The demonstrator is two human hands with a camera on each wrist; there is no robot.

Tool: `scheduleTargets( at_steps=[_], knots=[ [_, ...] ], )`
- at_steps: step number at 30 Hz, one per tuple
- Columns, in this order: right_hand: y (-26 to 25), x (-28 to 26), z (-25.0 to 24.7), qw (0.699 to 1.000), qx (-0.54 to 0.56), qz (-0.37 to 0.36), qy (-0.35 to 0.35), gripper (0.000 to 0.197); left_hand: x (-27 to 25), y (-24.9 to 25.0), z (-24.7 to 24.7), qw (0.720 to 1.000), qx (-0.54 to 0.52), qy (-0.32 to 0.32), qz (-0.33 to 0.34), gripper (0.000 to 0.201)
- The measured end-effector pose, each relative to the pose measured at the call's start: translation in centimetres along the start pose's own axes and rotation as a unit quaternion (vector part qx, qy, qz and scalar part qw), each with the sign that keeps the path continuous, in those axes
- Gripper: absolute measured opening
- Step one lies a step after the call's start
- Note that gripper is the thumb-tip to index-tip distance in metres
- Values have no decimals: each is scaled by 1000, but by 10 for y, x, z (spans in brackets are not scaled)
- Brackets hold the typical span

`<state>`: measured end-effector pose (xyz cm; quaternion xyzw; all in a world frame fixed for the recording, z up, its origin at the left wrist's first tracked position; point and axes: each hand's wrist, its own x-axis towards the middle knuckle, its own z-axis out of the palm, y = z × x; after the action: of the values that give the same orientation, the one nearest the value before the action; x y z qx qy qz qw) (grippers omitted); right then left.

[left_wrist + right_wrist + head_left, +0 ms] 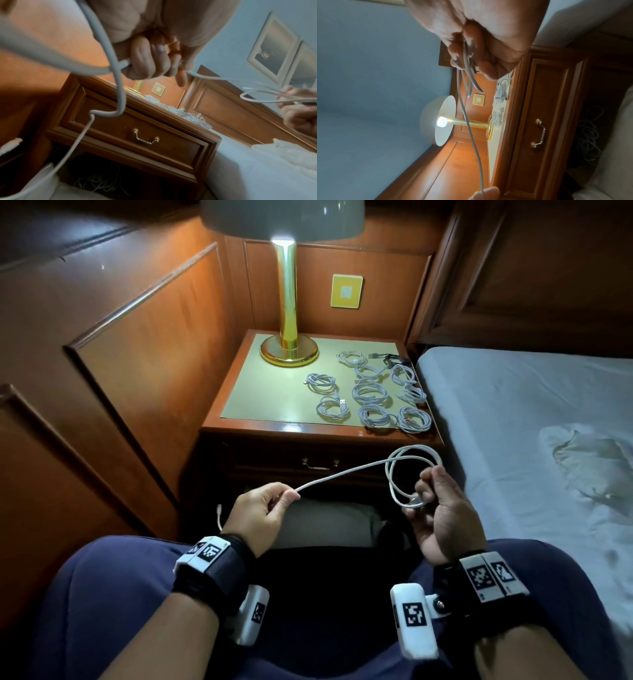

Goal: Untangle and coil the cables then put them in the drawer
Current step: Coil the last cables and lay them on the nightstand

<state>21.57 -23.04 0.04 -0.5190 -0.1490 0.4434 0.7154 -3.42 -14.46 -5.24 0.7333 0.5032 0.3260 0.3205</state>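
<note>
R hand (442, 508) gripped white cable (346, 472) loops; L hand (262, 513) pinched the tail. Rec.: feed slack w/ light tension, keep loops equal, no twist.

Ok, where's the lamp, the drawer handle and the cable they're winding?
lamp (288, 302), head view, on its gold stem.
drawer handle (145, 138), left wrist view, on the brass bail.
cable (342, 474), head view, on the straight stretch between both hands.
</note>
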Motion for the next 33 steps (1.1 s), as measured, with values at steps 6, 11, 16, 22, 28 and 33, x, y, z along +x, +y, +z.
scheduleTargets(
  at_steps=[6, 11, 16, 22, 28, 33],
  knots=[
    [18, -6, 6, 981, -140, -110, -74, 29, -12, 10, 16, 994, 45, -95, 15, 22],
    [23, -11, 3, 948, -245, -163, -120, 27, -17, 19, 18, 985, 51, -147, 79, 25],
    [25, -15, 6, 905, -334, -218, -148, 26, -19, 23, 19, 979, 58, -175, 84, 30],
    [32, -20, 11, 889, -362, -190, -206, 26, -19, 28, 21, 969, 51, -200, 133, 35],
    [36, -19, 9, 845, -454, -171, -224, 25, -19, 37, 18, 961, 1, -188, 201, 32],
    [43, -14, 6, 812, -514, -124, -246, 27, -17, 33, 19, 965, -28, -157, 208, 25]
  ],
)
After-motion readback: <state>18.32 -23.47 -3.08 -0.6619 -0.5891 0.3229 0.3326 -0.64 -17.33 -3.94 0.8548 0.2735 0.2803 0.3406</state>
